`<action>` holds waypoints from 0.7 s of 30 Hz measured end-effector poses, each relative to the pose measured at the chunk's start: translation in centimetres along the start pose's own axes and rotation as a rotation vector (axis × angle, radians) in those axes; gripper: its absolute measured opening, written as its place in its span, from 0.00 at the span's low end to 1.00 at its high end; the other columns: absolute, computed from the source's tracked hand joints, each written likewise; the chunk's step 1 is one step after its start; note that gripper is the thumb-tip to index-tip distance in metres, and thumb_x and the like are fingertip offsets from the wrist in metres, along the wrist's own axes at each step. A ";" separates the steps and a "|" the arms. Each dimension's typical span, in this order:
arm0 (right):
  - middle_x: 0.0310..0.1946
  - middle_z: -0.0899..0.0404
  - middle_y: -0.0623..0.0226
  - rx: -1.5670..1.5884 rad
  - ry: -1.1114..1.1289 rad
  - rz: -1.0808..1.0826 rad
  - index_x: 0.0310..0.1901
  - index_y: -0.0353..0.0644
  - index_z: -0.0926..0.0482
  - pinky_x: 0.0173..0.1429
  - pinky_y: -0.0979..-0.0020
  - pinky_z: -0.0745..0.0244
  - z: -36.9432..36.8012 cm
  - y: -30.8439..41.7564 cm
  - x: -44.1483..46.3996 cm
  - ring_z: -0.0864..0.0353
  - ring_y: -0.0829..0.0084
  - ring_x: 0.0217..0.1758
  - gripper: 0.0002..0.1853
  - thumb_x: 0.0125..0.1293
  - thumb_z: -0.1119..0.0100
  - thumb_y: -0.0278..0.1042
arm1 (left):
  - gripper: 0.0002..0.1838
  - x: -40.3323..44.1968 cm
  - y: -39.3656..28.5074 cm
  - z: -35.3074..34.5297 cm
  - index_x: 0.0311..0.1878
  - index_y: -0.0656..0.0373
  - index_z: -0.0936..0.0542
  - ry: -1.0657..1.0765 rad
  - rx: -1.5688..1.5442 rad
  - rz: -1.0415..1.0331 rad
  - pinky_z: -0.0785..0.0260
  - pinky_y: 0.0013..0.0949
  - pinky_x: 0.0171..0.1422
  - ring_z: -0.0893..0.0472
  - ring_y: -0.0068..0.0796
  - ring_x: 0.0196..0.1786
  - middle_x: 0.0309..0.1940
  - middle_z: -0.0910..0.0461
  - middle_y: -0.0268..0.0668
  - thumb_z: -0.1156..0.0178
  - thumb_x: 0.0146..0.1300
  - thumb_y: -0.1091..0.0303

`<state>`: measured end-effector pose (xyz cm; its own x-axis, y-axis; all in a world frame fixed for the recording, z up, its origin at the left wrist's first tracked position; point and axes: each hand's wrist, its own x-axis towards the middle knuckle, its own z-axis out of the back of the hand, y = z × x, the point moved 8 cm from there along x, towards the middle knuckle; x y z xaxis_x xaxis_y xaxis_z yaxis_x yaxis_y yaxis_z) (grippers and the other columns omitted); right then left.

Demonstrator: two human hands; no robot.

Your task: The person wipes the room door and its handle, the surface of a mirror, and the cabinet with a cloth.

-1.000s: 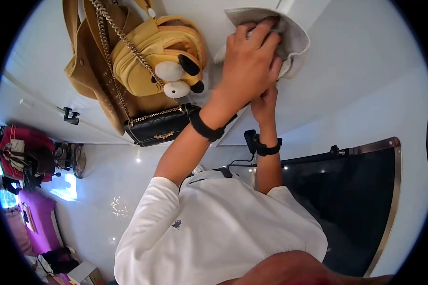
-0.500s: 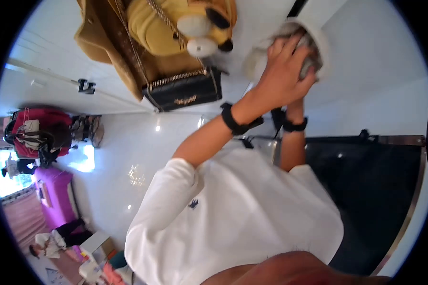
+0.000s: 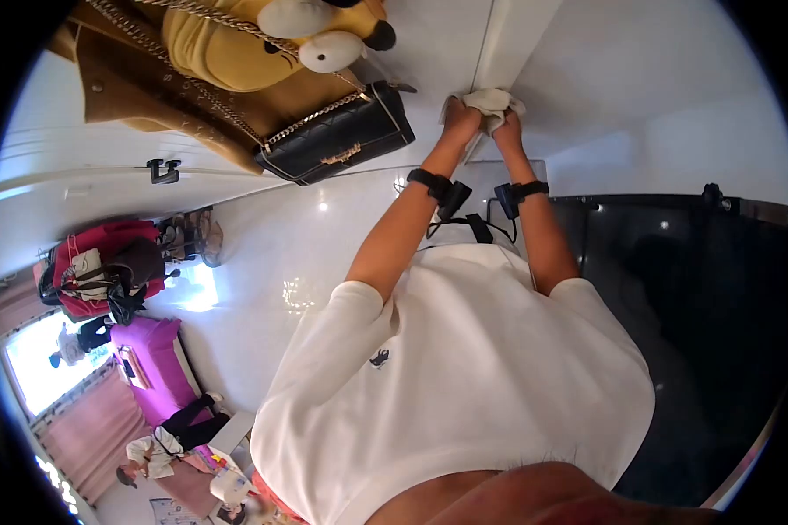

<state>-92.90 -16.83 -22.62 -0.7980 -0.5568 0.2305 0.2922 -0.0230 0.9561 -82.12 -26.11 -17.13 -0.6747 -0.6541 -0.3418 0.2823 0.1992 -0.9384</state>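
A crumpled off-white cloth [image 3: 496, 102] is bunched between my two hands, close to a white vertical edge. My left hand [image 3: 461, 119] is closed on its left side. My right hand [image 3: 508, 129] grips the right side, its fingers partly hidden by the folds. Both arms stretch away from my body, each with a black wrist strap. To the left of my left hand hangs a black quilted bag [image 3: 341, 140] with a gold chain and emblem. A yellow plush bag [image 3: 228, 52] with white round parts and a brown garment [image 3: 131, 87] hang beyond it.
A black panel with a metal edge [image 3: 692, 332] stands to my right. The white wall carries a black hook [image 3: 162, 171]. Farther left are a red garment with bags [image 3: 105, 262], a purple-covered bed [image 3: 153, 359], a seated person [image 3: 153, 451] and another person by the window [image 3: 74, 341].
My hands moved from overlapping inside a pale, round-rimmed thing to side by side on the bunched cloth, and are lower left in view. The surroundings shifted as my head moved.
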 end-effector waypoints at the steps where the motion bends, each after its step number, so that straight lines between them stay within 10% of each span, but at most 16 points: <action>1: 0.49 0.15 0.52 -0.109 0.064 -0.047 0.54 0.36 0.18 0.57 0.64 0.26 -0.3 -2.0 -0.4 0.16 0.57 0.54 0.19 0.70 0.42 0.41 | 0.27 -0.2 0.4 -0.2 0.66 0.66 0.30 0.008 0.003 0.011 0.30 0.36 0.62 0.22 0.35 0.59 0.58 0.21 0.47 0.45 0.70 0.59; 6: 0.21 0.20 0.55 0.014 -0.170 -0.151 0.25 0.32 0.22 0.37 0.56 0.33 3.8 3.6 1.1 0.24 0.64 0.26 0.24 0.73 0.47 0.44 | 0.31 -1.9 -2.5 -1.4 0.69 0.70 0.33 0.067 -0.145 -0.064 0.39 0.39 0.72 0.30 0.44 0.71 0.66 0.27 0.54 0.59 0.76 0.51; 12: 0.33 0.18 0.55 0.202 -0.284 0.199 0.39 0.30 0.19 0.46 0.61 0.29 4.6 18.9 1.7 0.20 0.62 0.38 0.16 0.69 0.36 0.40 | 0.38 -3.4 -8.4 -2.7 0.67 0.70 0.31 0.130 -0.089 -0.276 0.40 0.42 0.73 0.33 0.57 0.72 0.67 0.30 0.61 0.67 0.76 0.41; 16: 0.47 0.20 0.48 -0.145 -0.312 0.189 0.49 0.31 0.21 0.62 0.55 0.35 3.1 16.2 1.5 0.26 0.45 0.52 0.16 0.68 0.35 0.35 | 0.36 -3.7 -8.8 -2.7 0.66 0.68 0.30 0.152 0.079 -0.172 0.39 0.43 0.72 0.32 0.59 0.70 0.66 0.29 0.62 0.65 0.76 0.42; 21: 0.49 0.21 0.50 -0.088 -0.264 0.143 0.53 0.32 0.24 0.62 0.55 0.34 3.1 11.0 -0.4 0.25 0.47 0.54 0.16 0.69 0.37 0.32 | 0.30 -2.9 -5.4 -2.5 0.62 0.63 0.26 0.279 0.507 -0.204 0.31 0.48 0.63 0.22 0.62 0.57 0.53 0.20 0.60 0.58 0.75 0.45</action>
<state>-91.01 -14.34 -11.68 -0.8515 -0.3244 0.4119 0.4468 -0.0380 0.8938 -83.43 -23.43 -11.20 -0.8830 -0.4132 -0.2228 0.3721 -0.3266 -0.8688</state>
